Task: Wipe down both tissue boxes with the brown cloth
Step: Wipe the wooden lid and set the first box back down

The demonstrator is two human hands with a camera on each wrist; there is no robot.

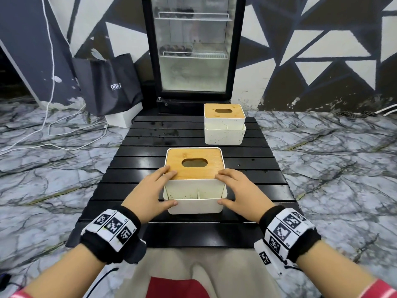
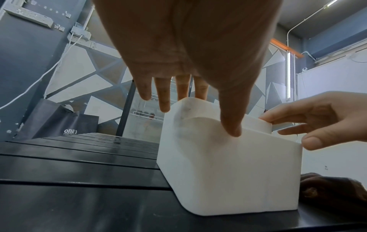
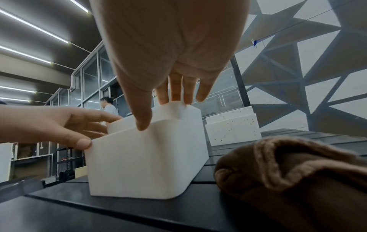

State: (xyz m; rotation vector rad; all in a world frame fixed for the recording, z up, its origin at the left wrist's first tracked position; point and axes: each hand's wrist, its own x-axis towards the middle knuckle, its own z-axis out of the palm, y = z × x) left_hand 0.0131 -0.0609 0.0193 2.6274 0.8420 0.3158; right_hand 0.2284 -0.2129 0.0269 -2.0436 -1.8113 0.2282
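Observation:
The near tissue box, white with a wooden lid, stands on the black slatted table. My left hand touches its left front corner, fingers straight on the lid edge and thumb on the front wall. At the right front corner my right hand mirrors it. From the wrist views both hands show straight fingers on the box. The second tissue box stands far right. The brown cloth lies bunched on the table right of the near box; my right wrist hides it in the head view.
A glass-door fridge stands just behind the table's far edge. A dark bag and white cables lie on the marble floor to the left. A person stands far off in the background.

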